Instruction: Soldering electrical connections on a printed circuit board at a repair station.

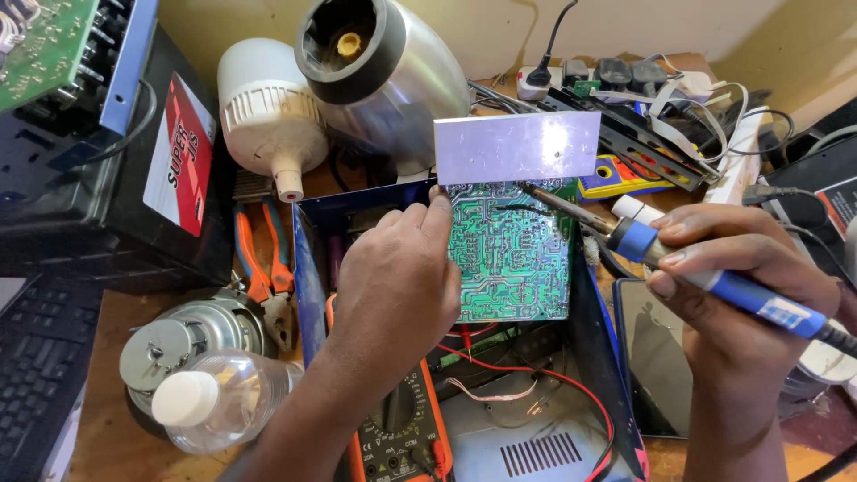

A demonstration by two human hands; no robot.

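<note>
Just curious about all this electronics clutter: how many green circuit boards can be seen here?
2. One green circuit board stands upright mid-bench, steadied by the left hand; another circuit board sits top left. More may be hidden in the clutter.

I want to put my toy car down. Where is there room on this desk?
Bare wood shows only beside the clear bottle, between the keyboard and left hand. Elsewhere is crowded: pliers, multimeter, cables and power strip.
</note>
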